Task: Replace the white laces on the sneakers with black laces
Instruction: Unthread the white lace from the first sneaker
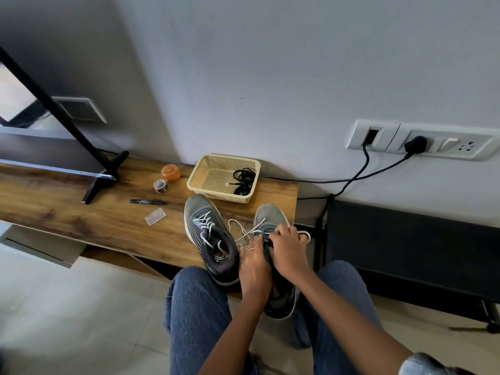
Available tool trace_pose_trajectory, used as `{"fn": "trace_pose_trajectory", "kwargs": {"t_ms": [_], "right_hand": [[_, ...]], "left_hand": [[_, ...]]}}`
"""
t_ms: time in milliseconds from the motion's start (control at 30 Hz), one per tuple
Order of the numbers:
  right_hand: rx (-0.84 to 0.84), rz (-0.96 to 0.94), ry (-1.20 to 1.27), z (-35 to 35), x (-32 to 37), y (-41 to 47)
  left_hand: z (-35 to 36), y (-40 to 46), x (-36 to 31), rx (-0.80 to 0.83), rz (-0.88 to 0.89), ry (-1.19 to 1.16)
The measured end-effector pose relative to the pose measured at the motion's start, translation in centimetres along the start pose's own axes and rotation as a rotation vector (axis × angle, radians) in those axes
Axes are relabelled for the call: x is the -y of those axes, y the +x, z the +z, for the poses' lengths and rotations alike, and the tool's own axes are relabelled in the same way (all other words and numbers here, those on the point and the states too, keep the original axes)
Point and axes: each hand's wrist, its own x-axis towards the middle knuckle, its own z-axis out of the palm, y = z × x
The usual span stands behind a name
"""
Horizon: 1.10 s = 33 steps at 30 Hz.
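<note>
Two grey sneakers stand at the near edge of a wooden bench [108, 223]. The left sneaker [208, 234] still carries its white laces, loosened. On the right sneaker [273, 220] both hands work at the tongue. My left hand [254, 263] holds the shoe's collar and pinches at the lace area. My right hand [288, 247] curls over the eyelets and grips the white lace [243, 231], which loops out loosely to the left and right. Black laces [243, 181] lie coiled in a cream plastic basket [205, 180] behind the shoes.
On the bench lie a black marker [148, 202], a small clear box [155, 216], an orange jar [170, 173] and a small round tin [160, 185]. A black stand leg [105, 180] rests at left. Cables [351, 180] run from a wall socket; a dark rack [405, 239] stands at right.
</note>
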Motion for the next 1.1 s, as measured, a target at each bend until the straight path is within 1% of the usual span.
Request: {"fn": "trace_pose_trajectory", "kwargs": {"t_ms": [100, 200, 300, 400, 533, 600, 667, 700, 767, 867, 933, 1000, 1100], "right_hand": [[-0.032, 0.011, 0.010, 0.3, 0.4, 0.0], [-0.123, 0.053, 0.136, 0.3, 0.2, -0.1], [-0.210, 0.196, 0.290, 0.0, -0.3, 0.1], [-0.307, 0.398, 0.498, -0.7, -0.8, 0.5], [-0.450, 0.629, 0.686, -1.6, -1.9, 1.0], [-0.487, 0.747, 0.762, -2.0, -2.4, 1.2], [-0.471, 0.781, 0.756, -2.0, -2.7, 1.3], [-0.447, 0.758, 0.710, -2.0, -2.8, 1.2], [-0.388, 0.653, 0.581, -1.9, -2.7, 1.1], [-0.302, 0.417, 0.349, -2.1, -2.1, 0.8], [-0.218, 0.232, 0.225, -2.1, -1.5, 0.7], [-0.121, 0.091, 0.114, -1.5, -0.9, 0.7], [-0.034, 0.028, 0.018, -0.4, -0.3, 0.4]], "left_hand": [[-0.1, -0.1, 0.1, 0.004, -0.016, -0.001], [-0.3, -0.2, 0.0, 0.021, -0.036, -0.001], [-0.3, -0.4, -0.2, 0.014, -0.008, 0.010], [-0.2, -0.5, -0.2, -0.003, 0.002, 0.021], [-0.3, -0.7, -0.3, -0.027, 0.002, 0.008], [-0.3, -0.7, -0.3, -0.027, 0.001, 0.002], [-0.4, -0.7, -0.4, -0.022, -0.009, -0.009], [-0.5, -0.7, -0.4, -0.017, -0.015, -0.013], [-0.6, -0.7, -0.3, 0.001, -0.030, -0.012], [-0.7, -0.8, -0.4, 0.016, -0.037, -0.017], [-0.7, -0.8, -0.5, 0.021, -0.040, -0.017], [-0.7, -0.9, -0.6, 0.026, -0.042, -0.019], [-0.9, -1.0, -0.7, 0.047, -0.032, -0.023]]}}
